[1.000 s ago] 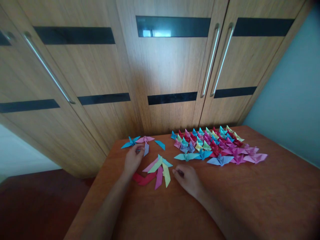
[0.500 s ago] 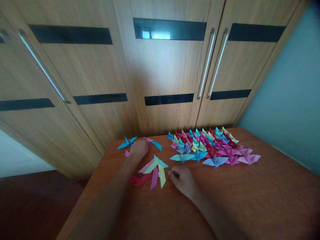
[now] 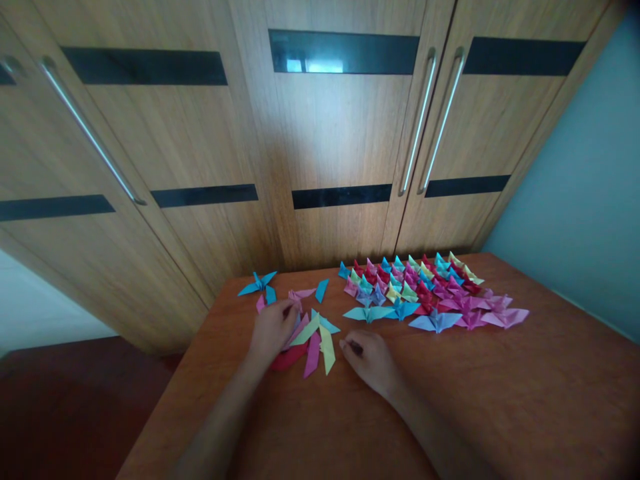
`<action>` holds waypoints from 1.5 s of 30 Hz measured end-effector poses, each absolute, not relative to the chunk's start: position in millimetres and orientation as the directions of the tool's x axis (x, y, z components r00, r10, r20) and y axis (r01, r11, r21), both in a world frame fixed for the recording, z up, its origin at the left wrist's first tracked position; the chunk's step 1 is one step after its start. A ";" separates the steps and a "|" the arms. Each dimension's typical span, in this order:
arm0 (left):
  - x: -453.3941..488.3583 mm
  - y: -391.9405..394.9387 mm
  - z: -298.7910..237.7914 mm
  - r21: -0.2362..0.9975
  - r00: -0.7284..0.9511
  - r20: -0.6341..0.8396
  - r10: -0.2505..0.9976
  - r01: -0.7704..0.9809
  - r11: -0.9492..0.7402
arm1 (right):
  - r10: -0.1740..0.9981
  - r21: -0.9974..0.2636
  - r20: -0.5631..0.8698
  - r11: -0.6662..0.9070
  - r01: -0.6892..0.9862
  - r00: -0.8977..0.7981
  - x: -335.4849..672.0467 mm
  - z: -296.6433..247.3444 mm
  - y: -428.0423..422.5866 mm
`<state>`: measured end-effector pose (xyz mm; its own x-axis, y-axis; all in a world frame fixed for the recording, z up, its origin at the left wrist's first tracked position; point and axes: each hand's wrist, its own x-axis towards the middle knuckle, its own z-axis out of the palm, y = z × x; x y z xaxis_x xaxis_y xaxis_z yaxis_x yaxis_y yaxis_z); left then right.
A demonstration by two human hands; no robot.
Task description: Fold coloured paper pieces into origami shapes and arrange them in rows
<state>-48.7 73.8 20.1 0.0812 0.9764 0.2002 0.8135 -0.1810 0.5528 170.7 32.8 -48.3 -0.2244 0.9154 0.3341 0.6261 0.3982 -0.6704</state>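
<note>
My left hand is over the left part of the table, its fingers pinched on a pink paper crane whose wing shows beyond the fingertips. Under and beside that hand lie folded paper cranes in a loose heap: a pale yellow-green one, a magenta one and a red one. My right hand rests on the table to the right of the heap, curled into a loose fist, with nothing showing in it.
Several rows of coloured paper cranes stand at the back right of the wooden table. A blue crane lies near the far left corner, and a blue paper piece lies farther right. The wooden wardrobe rises behind the table.
My left hand has drawn back towards me from the far edge, bringing the pink crane nearer the heap. A blue paper part beside the blue crane is now uncovered. My right hand has stayed put.
</note>
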 end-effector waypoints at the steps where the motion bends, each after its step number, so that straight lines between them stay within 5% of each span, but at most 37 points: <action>1: -49.2 71.2 22.1 0.684 0.052 0.207 0.977 0.706 -0.183 | 0.915 -0.676 0.336 0.399 0.619 -0.223 170.8 -47.8 32.6; 4: -45.3 60.0 25.7 0.993 -0.023 0.094 0.995 0.077 -0.092 | 0.911 -0.715 0.359 0.408 0.567 -0.203 171.1 -45.5 31.3; 7: -33.5 43.4 24.1 0.907 0.083 -0.047 0.995 -0.413 0.077 | 0.914 -0.790 0.372 0.405 0.461 -0.164 170.8 -42.8 28.5; 11: -13.9 25.5 13.9 0.758 0.220 -0.117 0.968 -0.610 0.230 | 0.924 -0.874 0.366 0.383 0.298 -0.112 168.7 -37.6 22.4; 17: 2.3 14.2 4.0 0.766 0.353 -0.119 0.928 -0.562 0.312 | 0.972 -0.974 0.222 0.225 0.037 -0.072 166.3 -35.5 21.1; 22: 3.4 13.6 1.9 0.892 0.431 -0.120 0.894 -0.349 0.288 | 0.991 -0.990 0.126 0.122 -0.075 -0.050 168.3 -38.2 24.8; 36: -10.8 26.9 -1.1 0.986 -0.083 0.102 0.991 0.139 -0.090 | 0.990 -0.996 0.088 0.086 -0.023 -0.112 171.0 -28.6 18.3; 45: -8.3 25.6 -6.4 0.988 0.335 -0.003 0.942 0.149 -0.049 | 0.989 -0.990 0.040 0.020 -0.140 -0.146 176.2 -32.2 20.0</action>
<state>-8.3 25.6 -6.4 0.3352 0.9421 -0.0033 0.1489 -0.0495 0.9876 176.2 20.0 -32.2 -0.1457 0.9885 0.0401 -0.1400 0.0196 -0.9900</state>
